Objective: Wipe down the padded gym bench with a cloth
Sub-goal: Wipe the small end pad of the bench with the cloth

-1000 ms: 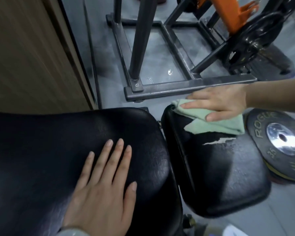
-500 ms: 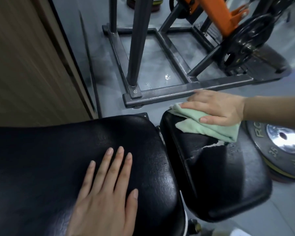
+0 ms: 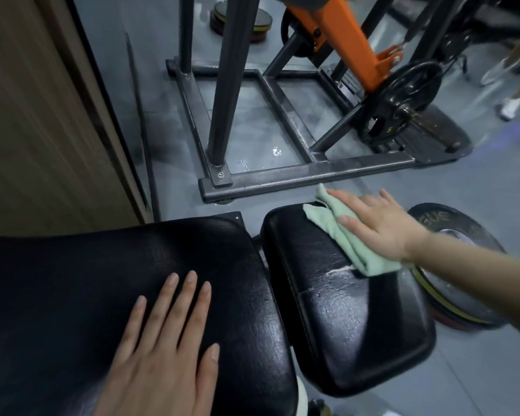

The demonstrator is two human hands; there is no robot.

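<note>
Grip: nothing is clamped; the cloth [image 3: 350, 238] is pinned flat under the straight, spread fingers of the right hand [image 3: 376, 228], and the left hand [image 3: 165, 346] is laid open on the long pad [image 3: 108, 280], holding nothing.
Cloth position: the pale green cloth is bunched on the far right part of the short pad [image 3: 336, 313], one corner poking past the far edge.
Technique: even palm pressure is best kept, strokes overlapped, and the tear [image 3: 341, 269] crossed lightly so the cloth is not snagged.
Right arm pose: the forearm is reached in from the right, wrist low, palm down.
Left arm pose: the palm is pressed down as a brace, fingers pointed away.
Nearby: a weight plate [image 3: 451, 298] lies just beside the short pad.
</note>
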